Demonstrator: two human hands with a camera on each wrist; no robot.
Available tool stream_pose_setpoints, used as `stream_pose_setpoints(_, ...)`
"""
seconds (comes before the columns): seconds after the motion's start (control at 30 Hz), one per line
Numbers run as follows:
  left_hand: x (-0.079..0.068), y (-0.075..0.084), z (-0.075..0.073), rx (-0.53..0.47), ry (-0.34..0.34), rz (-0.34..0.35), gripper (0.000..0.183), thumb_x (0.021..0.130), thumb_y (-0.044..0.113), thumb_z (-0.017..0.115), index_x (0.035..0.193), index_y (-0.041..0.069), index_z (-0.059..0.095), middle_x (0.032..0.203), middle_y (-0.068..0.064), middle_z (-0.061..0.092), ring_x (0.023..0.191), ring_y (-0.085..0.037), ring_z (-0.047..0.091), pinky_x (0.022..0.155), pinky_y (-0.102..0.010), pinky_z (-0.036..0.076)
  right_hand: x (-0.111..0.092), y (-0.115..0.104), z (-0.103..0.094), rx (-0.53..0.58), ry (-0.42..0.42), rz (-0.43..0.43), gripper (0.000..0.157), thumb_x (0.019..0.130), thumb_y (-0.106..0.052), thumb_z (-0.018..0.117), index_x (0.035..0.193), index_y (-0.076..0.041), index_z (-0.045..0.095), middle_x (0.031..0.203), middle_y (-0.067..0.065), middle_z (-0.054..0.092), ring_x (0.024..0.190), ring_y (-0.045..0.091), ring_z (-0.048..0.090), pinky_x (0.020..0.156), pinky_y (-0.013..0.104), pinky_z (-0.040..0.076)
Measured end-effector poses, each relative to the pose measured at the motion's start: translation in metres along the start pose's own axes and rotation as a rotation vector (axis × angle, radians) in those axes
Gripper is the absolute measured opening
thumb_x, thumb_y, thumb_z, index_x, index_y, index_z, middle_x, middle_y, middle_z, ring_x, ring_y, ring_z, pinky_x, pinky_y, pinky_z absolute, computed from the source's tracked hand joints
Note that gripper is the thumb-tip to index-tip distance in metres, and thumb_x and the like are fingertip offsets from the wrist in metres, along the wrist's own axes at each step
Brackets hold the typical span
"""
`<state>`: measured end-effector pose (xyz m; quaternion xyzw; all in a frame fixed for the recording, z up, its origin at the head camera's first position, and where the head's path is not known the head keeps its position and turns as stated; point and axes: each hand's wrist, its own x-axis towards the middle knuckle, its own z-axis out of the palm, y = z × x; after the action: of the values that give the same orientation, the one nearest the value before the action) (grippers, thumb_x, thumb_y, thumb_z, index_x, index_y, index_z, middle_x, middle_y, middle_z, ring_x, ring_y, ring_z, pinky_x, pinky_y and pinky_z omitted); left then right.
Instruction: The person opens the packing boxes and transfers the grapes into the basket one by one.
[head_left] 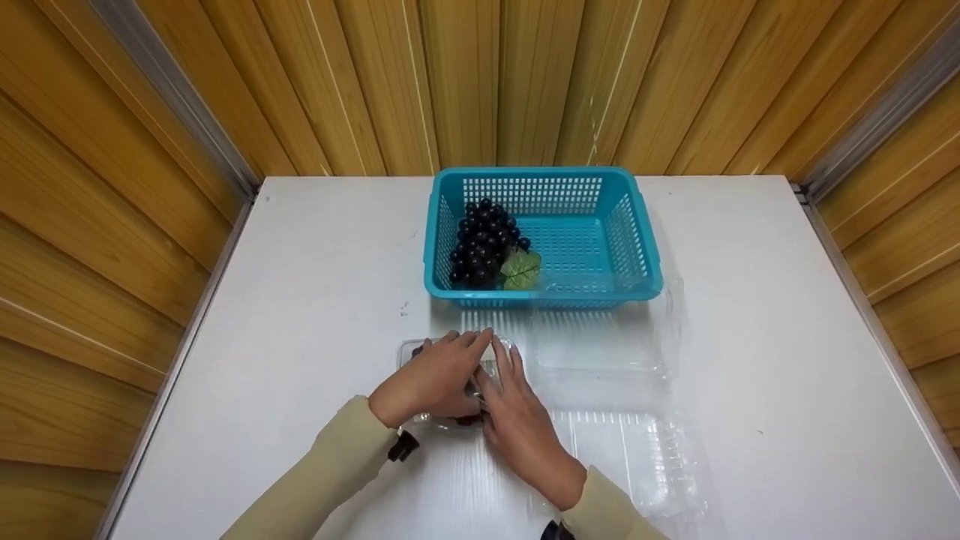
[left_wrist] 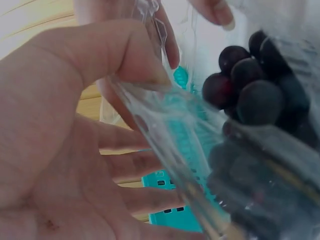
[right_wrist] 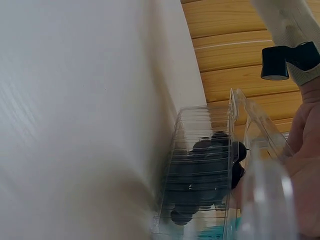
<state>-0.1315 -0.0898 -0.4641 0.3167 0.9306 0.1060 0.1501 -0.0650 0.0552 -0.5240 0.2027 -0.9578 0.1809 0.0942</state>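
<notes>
A clear plastic clamshell box [right_wrist: 200, 117] stands on the white table in front of the basket, its lid partly raised. Dark grapes [left_wrist: 260, 102] lie inside it, seen through the plastic in both wrist views. My left hand [head_left: 439, 379] holds the lid's edge, the thumb hooked over the rim and the other fingers stretched out behind it. Beside it, my right hand [head_left: 521, 420] grips the same box near its right side, fingers pointing away from me. In the head view, both hands cover much of the box.
Behind the hands stands a turquoise basket [head_left: 645, 262] with a bunch of dark grapes [head_left: 484, 240] and a green leaf [head_left: 521, 268]. To the right, another clear plastic box [head_left: 615, 457] lies spread on the table [head_left: 772, 375]. Wood-patterned walls [head_left: 540, 90] surround the table.
</notes>
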Motion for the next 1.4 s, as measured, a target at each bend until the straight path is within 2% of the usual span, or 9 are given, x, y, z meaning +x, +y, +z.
stream_pose_setpoints(0.13, 0.003, -0.002, -0.003, 0.016, -0.010, 0.011, 0.085, 0.071, 0.035, 0.068, 0.141, 0.005, 0.031, 0.136, -0.011, 0.047, 0.120, -0.032, 0.049, 0.087, -0.059, 0.043, -0.002, 0.000, 0.002, -0.001, 0.026, 0.001, 0.073, 0.071, -0.003, 0.067, 0.137, -0.015, 0.039, 0.150, 0.018, 0.019, 0.134, 0.043, 0.026, 0.087, 0.035, 0.050)
stream_pose_setpoints(0.37, 0.004, -0.003, -0.006, 0.043, -0.002, 0.030, 0.072, 0.068, 0.034, 0.069, 0.130, 0.007, 0.043, 0.126, -0.007, 0.055, 0.106, -0.025, 0.055, 0.082, -0.052, 0.047, -0.003, 0.002, 0.001, 0.026, 0.024, 0.014, 0.077, 0.070, -0.003, 0.069, 0.139, -0.015, 0.037, 0.151, 0.017, 0.016, 0.135, 0.041, 0.023, 0.079, 0.033, 0.052)
stream_pose_setpoints(0.6, 0.005, 0.000, -0.009, 0.065, -0.029, 0.041, 0.077, 0.068, 0.035, 0.071, 0.133, 0.008, 0.040, 0.133, -0.007, 0.050, 0.116, -0.031, 0.051, 0.089, -0.060, 0.042, -0.004, 0.006, -0.002, 0.069, 0.022, 0.029, 0.082, 0.067, -0.005, 0.075, 0.139, -0.014, 0.037, 0.152, 0.017, 0.015, 0.136, 0.040, 0.022, 0.071, 0.029, 0.053)
stream_pose_setpoints(0.77, 0.003, -0.001, -0.013, 0.088, -0.113, 0.024, 0.083, 0.071, 0.039, 0.069, 0.141, 0.010, 0.035, 0.147, -0.008, 0.034, 0.132, -0.034, 0.035, 0.099, -0.062, 0.031, -0.005, 0.008, -0.007, 0.116, 0.019, 0.048, 0.083, 0.069, -0.010, 0.077, 0.140, -0.014, 0.035, 0.153, 0.013, 0.011, 0.139, 0.034, 0.018, 0.076, 0.029, 0.053)
stream_pose_setpoints(0.9, -0.001, -0.002, -0.020, 0.076, -0.134, 0.033, 0.077, 0.073, 0.036, 0.068, 0.139, 0.011, 0.039, 0.146, -0.007, 0.035, 0.132, -0.030, 0.037, 0.100, -0.061, 0.031, -0.006, 0.007, -0.010, 0.167, 0.037, 0.055, 0.085, 0.071, -0.014, 0.077, 0.142, -0.014, 0.031, 0.154, 0.009, 0.006, 0.139, 0.028, 0.021, 0.077, 0.026, 0.052)
stream_pose_setpoints(1.03, -0.002, -0.003, -0.031, 0.033, -0.106, 0.084, 0.060, 0.076, 0.029, 0.067, 0.131, 0.010, 0.050, 0.137, -0.007, 0.048, 0.123, -0.024, 0.049, 0.099, -0.050, 0.039, -0.007, 0.007, -0.013, 0.223, 0.083, 0.054, 0.091, 0.072, -0.018, 0.077, 0.145, -0.013, 0.024, 0.154, 0.008, 0.007, 0.133, 0.022, 0.034, 0.082, 0.026, 0.051)
stream_pose_setpoints(1.1, -0.003, -0.004, -0.036, -0.003, -0.083, 0.105, 0.051, 0.078, 0.026, 0.066, 0.125, 0.010, 0.056, 0.127, -0.006, 0.057, 0.110, -0.021, 0.057, 0.094, -0.042, 0.046, -0.007, 0.007, -0.016, 0.261, 0.108, 0.060, 0.093, 0.072, -0.018, 0.077, 0.145, -0.010, 0.020, 0.154, 0.008, 0.010, 0.130, 0.021, 0.040, 0.085, 0.027, 0.050)
stream_pose_setpoints(1.27, -0.005, -0.007, -0.048, -0.068, -0.006, 0.133, 0.037, 0.080, 0.022, 0.065, 0.115, 0.012, 0.063, 0.109, -0.003, 0.067, 0.088, -0.015, 0.063, 0.080, -0.034, 0.052, -0.007, 0.008, -0.024, 0.330, 0.132, 0.117, 0.096, 0.077, -0.021, 0.073, 0.146, -0.003, 0.009, 0.153, 0.011, 0.017, 0.132, 0.020, 0.036, 0.094, 0.030, 0.045)
stream_pose_setpoints(1.4, -0.003, -0.008, -0.054, -0.067, 0.062, 0.145, 0.032, 0.082, 0.022, 0.064, 0.112, 0.013, 0.066, 0.110, -0.002, 0.067, 0.093, -0.016, 0.064, 0.080, -0.035, 0.052, -0.009, 0.010, -0.030, 0.342, 0.126, 0.164, 0.096, 0.080, -0.024, 0.069, 0.147, -0.006, 0.003, 0.152, 0.011, 0.021, 0.134, 0.020, 0.034, 0.097, 0.032, 0.042)
